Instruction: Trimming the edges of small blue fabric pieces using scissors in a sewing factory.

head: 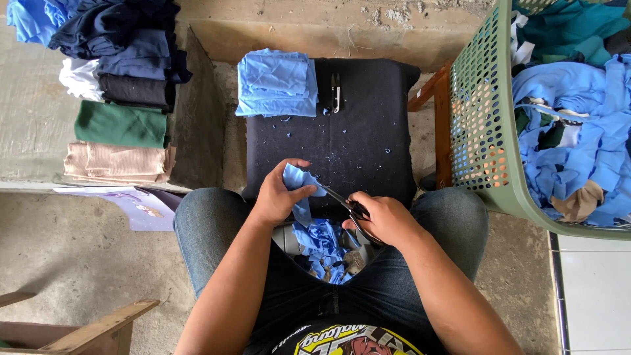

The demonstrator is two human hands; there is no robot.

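Scissors (342, 200) blades seemingly half-hidden, blue cloth (299, 181)

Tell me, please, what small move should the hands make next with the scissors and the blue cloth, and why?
Probably close the scissors for one short snip. The right hand holds them with the blades reaching the edge of the blue cloth piece, which the left hand pinches up above the dark cushion. Small blue scraps already lie on the cushion and between the knees, so trimming seems under way.
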